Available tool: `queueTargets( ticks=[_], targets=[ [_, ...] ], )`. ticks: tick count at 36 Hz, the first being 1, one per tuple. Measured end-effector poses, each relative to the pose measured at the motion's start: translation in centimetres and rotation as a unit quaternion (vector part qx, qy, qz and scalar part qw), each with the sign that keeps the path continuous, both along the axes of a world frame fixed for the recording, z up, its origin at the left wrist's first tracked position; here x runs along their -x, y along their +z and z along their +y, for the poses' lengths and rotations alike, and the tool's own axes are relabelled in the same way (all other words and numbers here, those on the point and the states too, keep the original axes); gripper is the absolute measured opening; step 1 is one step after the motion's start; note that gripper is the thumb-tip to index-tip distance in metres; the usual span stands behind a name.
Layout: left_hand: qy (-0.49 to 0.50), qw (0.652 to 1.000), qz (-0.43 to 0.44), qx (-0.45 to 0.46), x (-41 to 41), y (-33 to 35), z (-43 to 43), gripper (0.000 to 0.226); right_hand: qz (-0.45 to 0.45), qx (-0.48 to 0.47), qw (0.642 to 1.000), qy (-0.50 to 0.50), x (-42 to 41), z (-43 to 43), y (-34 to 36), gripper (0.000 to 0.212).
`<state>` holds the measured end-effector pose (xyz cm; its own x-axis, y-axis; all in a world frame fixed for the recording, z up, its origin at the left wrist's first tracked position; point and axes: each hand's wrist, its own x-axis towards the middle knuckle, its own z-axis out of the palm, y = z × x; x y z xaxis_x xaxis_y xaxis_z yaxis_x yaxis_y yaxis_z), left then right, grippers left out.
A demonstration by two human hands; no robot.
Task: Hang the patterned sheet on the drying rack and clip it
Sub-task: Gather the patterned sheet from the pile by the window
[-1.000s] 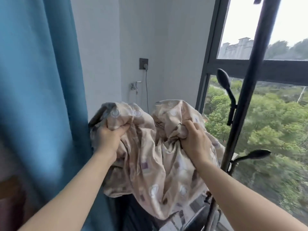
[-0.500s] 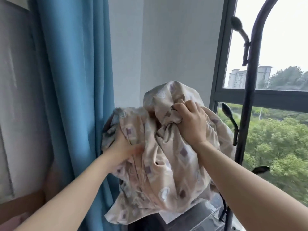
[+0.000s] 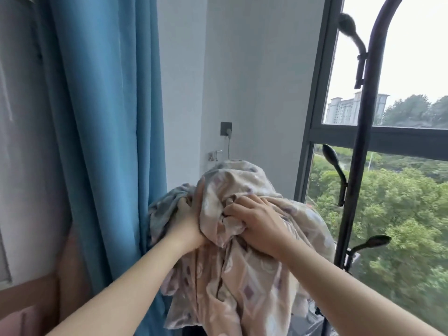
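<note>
I have the patterned sheet (image 3: pixel 242 275) bunched up between the blue curtain (image 3: pixel 104 117) and the drying rack (image 3: pixel 361 141), with left hand (image 3: pixel 188 221) and right hand (image 3: pixel 257 224) fingers (image 3: pixel 238 206) curled tight into its folds.

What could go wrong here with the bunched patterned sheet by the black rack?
1. The beige patterned fabric sheet is wadded in the left hand and right hand, with no free edge showing: it may go up bunched.
2. On the tall black metal rack pole, knobbed black hooks jut out beside the sheet: loose folds could snag.
</note>
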<state>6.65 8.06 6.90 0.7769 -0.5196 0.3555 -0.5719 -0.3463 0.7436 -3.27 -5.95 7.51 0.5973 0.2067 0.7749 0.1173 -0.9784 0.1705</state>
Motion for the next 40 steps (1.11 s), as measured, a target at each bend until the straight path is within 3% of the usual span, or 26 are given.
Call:
queueTargets(
  ticks=[2, 4, 6, 7, 9, 10, 12, 13, 14, 16, 17, 18, 20, 23, 29, 32, 35, 37, 40],
  targets=[
    [-0.062, 0.991, 0.095, -0.068, 0.0, -1.5, -0.2, 0.114, 0.072, -0.017, 0.997, 0.009, 0.2, 0.2, -1.7, 0.027],
    [-0.058, 0.974, 0.216, -0.041, -0.7, -3.4, -0.8, 0.068, 0.169, -0.047, 0.984, 0.013, 0.7, 0.7, -3.0, 0.035],
    [-0.053, 0.939, 0.338, 0.027, -1.5, -4.6, -0.8, 0.025, 0.288, -0.149, 0.946, 0.004, 1.3, 0.8, -4.0, 0.037],
    [-0.039, 0.937, 0.343, 0.048, -2.2, -5.4, -0.8, 0.016, 0.335, -0.252, 0.908, 0.018, 1.6, 0.8, -4.3, 0.034],
    [0.002, 0.93, 0.353, 0.101, -3.7, -6.6, -0.8, 0.023, 0.271, -0.448, 0.85, 0.059, 1.7, 0.7, -4.9, 0.023],
    [0.003, 0.925, 0.359, 0.12, -4.2, -6.9, -0.9, 0.023, 0.19, -0.491, 0.849, 0.037, 1.4, 0.2, -5.1, 0.017],
    [-0.023, 0.939, 0.322, 0.116, -4.3, -7.3, -1.5, 0.025, 0.072, -0.434, 0.889, -0.124, 0.7, -1.1, -5.1, 0.016],
    [-0.031, 0.948, 0.303, 0.096, -4.1, -7.3, -1.8, 0.026, 0.054, -0.393, 0.893, -0.214, 0.5, -1.8, -5.1, 0.024],
    [-0.035, 0.955, 0.282, 0.079, -4.0, -7.3, -2.3, 0.04, 0.066, -0.375, 0.882, -0.277, 0.4, -2.6, -5.2, 0.036],
    [-0.038, 0.964, 0.262, 0.027, -4.0, -7.8, -3.3, 0.111, 0.143, -0.403, 0.844, -0.323, 0.0, -3.6, -5.4, 0.06],
    [-0.042, 0.963, 0.266, 0.002, -3.9, -7.9, -3.6, 0.133, 0.177, -0.418, 0.829, -0.327, -0.3, -4.0, -5.8, 0.07],
    [-0.05, 0.961, 0.271, -0.014, -4.0, -8.3, -3.9, 0.14, 0.209, -0.428, 0.813, -0.334, -0.7, -4.3, -6.2, 0.077],
    [-0.057, 0.962, 0.261, -0.05, -4.2, -9.0, -4.4, 0.134, 0.248, -0.469, 0.776, -0.342, -1.3, -4.7, -7.3, 0.087],
    [-0.047, 0.961, 0.221, -0.161, -3.8, -9.8, -4.8, 0.149, 0.276, -0.533, 0.725, -0.339, -1.6, -5.4, -9.7, 0.097],
    [-0.019, 0.955, 0.199, -0.221, -4.4, -11.7, -5.2, 0.122, 0.286, -0.568, 0.696, -0.334, -2.8, -6.3, -13.0, 0.111],
    [-0.028, 0.954, 0.196, -0.227, -5.7, -12.3, -5.6, 0.12, 0.257, -0.6, 0.677, -0.34, -3.2, -7.1, -13.0, 0.116],
    [-0.042, 0.952, 0.164, -0.255, -6.6, -12.4, -5.9, 0.119, 0.208, -0.662, 0.625, -0.358, -3.0, -8.6, -13.7, 0.121],
    [-0.048, 0.946, 0.159, -0.279, -6.7, -12.5, -6.2, 0.105, 0.179, -0.698, 0.593, -0.359, -2.6, -9.8, -15.0, 0.122],
    [-0.036, 0.94, 0.153, -0.303, -7.5, -13.3, -7.0, 0.087, 0.149, -0.728, 0.58, -0.335, -2.1, -10.9, -17.1, 0.106]
  ],
)
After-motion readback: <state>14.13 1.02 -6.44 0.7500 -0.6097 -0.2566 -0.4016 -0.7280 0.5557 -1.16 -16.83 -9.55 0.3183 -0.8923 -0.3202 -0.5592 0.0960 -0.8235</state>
